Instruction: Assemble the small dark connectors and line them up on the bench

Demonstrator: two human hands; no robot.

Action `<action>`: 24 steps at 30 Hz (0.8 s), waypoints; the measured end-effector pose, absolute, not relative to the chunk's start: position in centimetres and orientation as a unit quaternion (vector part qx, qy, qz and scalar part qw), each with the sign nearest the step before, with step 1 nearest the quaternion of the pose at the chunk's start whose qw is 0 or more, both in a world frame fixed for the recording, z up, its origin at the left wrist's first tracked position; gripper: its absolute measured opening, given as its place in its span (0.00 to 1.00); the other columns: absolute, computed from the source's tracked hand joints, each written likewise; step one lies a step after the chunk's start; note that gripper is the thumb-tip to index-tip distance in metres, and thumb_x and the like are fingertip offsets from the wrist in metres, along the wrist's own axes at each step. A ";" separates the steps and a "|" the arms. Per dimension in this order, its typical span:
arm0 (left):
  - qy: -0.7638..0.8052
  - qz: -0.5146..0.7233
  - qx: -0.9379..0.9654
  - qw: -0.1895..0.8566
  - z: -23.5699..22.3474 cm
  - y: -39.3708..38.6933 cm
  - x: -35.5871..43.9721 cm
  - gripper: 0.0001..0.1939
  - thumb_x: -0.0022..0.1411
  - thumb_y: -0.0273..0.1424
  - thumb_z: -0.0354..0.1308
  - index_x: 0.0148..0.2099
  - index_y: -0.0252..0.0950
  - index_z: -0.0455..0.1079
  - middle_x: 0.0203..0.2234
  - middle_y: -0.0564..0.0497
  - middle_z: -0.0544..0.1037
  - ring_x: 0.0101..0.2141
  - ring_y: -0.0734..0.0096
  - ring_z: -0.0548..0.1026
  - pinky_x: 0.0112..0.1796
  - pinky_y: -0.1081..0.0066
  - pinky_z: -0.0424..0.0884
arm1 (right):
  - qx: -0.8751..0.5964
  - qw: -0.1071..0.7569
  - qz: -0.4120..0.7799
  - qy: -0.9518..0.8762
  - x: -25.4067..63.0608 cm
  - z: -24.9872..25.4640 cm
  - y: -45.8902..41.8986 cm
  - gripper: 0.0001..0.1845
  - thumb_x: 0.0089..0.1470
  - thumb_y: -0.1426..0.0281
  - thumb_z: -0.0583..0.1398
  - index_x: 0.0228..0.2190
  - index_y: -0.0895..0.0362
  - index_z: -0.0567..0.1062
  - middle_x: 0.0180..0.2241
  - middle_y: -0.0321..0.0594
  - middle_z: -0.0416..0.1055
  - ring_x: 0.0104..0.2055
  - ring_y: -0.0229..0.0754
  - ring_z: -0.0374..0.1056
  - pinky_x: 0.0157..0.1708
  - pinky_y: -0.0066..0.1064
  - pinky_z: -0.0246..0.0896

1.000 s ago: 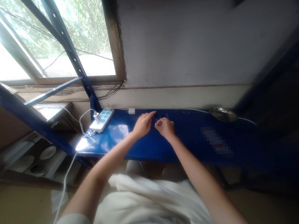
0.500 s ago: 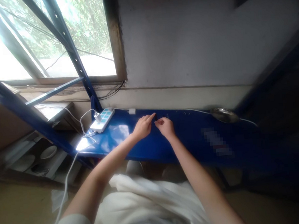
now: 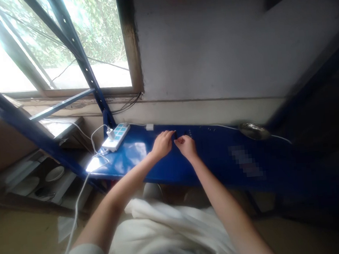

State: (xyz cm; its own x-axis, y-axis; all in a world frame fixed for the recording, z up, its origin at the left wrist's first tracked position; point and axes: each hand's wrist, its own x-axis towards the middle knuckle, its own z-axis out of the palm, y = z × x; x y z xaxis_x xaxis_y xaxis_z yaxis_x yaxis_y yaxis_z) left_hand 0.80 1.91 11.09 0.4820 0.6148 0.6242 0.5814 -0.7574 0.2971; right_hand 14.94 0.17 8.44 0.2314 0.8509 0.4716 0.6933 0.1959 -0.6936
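Over the blue tabletop (image 3: 161, 171), my left hand (image 3: 162, 145) has its fingers closed, the tips at a small black piece (image 3: 175, 135) too small to identify. My right hand (image 3: 187, 146) comes in from the other side, thumb and forefinger pinched at the lower end of that same piece. The two hands are close together, with only the piece between their fingertips. Several tiny parts (image 3: 190, 133) lie just beyond my right hand, and a few more small bits (image 3: 211, 129) are scattered to the right.
A white power strip (image 3: 117, 137) with a plug in it sits at the table's left end. Near the wall are a white adapter (image 3: 149, 127) and a shiny metal dish (image 3: 254, 130). A white cable (image 3: 78, 202) hangs down at the left, beside a blue rack post (image 3: 84, 67).
My left fingertips have drawn in from a stretched pointing pose to the black piece. My right hand has shifted slightly left and down.
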 end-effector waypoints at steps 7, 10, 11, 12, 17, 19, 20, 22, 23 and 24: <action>0.393 0.415 0.800 0.182 12.5 3.7 1.1 0.09 0.57 0.30 0.53 0.39 0.33 0.68 0.32 0.48 0.75 0.29 0.74 0.71 0.33 0.72 0.68 | -0.598 0.461 0.051 -0.654 14.9 8.5 -0.1 0.08 0.47 0.67 0.56 0.24 0.58 0.71 0.26 0.39 0.69 0.27 0.37 0.63 0.31 0.29 0.57; 0.403 0.357 0.810 0.234 13.5 4.5 0.8 0.08 0.54 0.30 0.56 0.36 0.32 0.70 0.29 0.50 0.75 0.25 0.76 0.69 0.29 0.74 0.66 | -0.589 0.455 0.023 -0.667 14.9 8.3 -0.3 0.07 0.48 0.67 0.56 0.25 0.58 0.71 0.27 0.38 0.68 0.27 0.36 0.63 0.31 0.29 0.56; 0.400 0.333 0.819 0.243 13.9 4.7 0.7 0.08 0.53 0.31 0.57 0.36 0.32 0.71 0.28 0.50 0.75 0.24 0.77 0.68 0.28 0.74 0.66 | -0.587 0.452 0.015 -0.671 14.9 8.2 -0.3 0.07 0.48 0.68 0.55 0.25 0.58 0.71 0.28 0.39 0.68 0.27 0.36 0.63 0.31 0.29 0.56; 0.393 0.309 0.830 0.246 14.4 5.1 0.6 0.09 0.52 0.32 0.58 0.35 0.32 0.71 0.28 0.50 0.75 0.24 0.77 0.68 0.28 0.74 0.66 | -0.586 0.450 0.007 -0.674 15.0 8.2 -0.4 0.08 0.49 0.68 0.55 0.26 0.58 0.71 0.28 0.39 0.68 0.28 0.36 0.63 0.31 0.29 0.55; 0.384 0.241 0.881 0.136 16.0 7.3 0.2 0.06 0.48 0.28 0.61 0.32 0.34 0.73 0.32 0.49 0.74 0.31 0.70 0.71 0.34 0.70 0.65 | -0.585 0.461 -0.031 -0.666 15.5 7.7 -0.7 0.12 0.52 0.65 0.53 0.32 0.59 0.71 0.33 0.43 0.68 0.31 0.38 0.63 0.34 0.30 0.56; 0.414 0.203 0.885 0.069 15.7 8.2 0.0 0.05 0.48 0.26 0.60 0.32 0.36 0.73 0.35 0.48 0.73 0.37 0.65 0.70 0.39 0.66 0.63 | -0.590 0.474 -0.052 -0.651 16.0 7.1 -0.8 0.13 0.54 0.65 0.50 0.34 0.59 0.70 0.34 0.45 0.68 0.33 0.40 0.63 0.36 0.31 0.57; 0.429 0.179 0.884 0.047 15.3 8.7 -0.1 0.05 0.49 0.26 0.60 0.32 0.36 0.73 0.36 0.48 0.73 0.39 0.62 0.69 0.41 0.64 0.62 | -0.594 0.480 -0.063 -0.642 16.3 6.7 -0.8 0.13 0.55 0.65 0.49 0.33 0.59 0.70 0.34 0.45 0.67 0.34 0.40 0.63 0.37 0.31 0.57; 0.453 0.140 0.880 0.027 14.3 9.3 -0.3 0.05 0.49 0.25 0.60 0.32 0.36 0.73 0.38 0.46 0.72 0.43 0.58 0.67 0.43 0.61 0.59 | -0.605 0.490 -0.080 -0.622 17.2 5.6 -0.8 0.13 0.56 0.66 0.47 0.31 0.58 0.69 0.33 0.46 0.67 0.36 0.41 0.63 0.38 0.32 0.57; 0.466 0.131 0.874 0.025 13.6 9.6 -0.5 0.05 0.49 0.26 0.59 0.33 0.35 0.73 0.39 0.46 0.71 0.44 0.57 0.66 0.43 0.61 0.58 | -0.613 0.493 -0.085 -0.612 17.6 5.0 -0.8 0.13 0.56 0.66 0.47 0.30 0.58 0.68 0.32 0.46 0.67 0.35 0.41 0.63 0.38 0.32 0.57; 0.478 0.129 0.868 0.024 13.0 9.8 -0.6 0.06 0.50 0.26 0.59 0.34 0.35 0.73 0.39 0.45 0.71 0.45 0.57 0.65 0.44 0.60 0.57 | -0.621 0.494 -0.087 -0.603 18.1 4.5 -0.8 0.13 0.56 0.66 0.47 0.29 0.58 0.68 0.31 0.45 0.67 0.35 0.41 0.63 0.37 0.32 0.57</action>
State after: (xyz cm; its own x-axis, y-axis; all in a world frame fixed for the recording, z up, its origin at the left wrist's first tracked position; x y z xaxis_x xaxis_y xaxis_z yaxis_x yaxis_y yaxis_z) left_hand -0.58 9.78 13.00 0.5089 0.8370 0.2011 0.8245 -0.5411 0.1657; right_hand 18.05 -0.76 4.46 0.2580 0.6619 0.7038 0.8347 0.2141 -0.5074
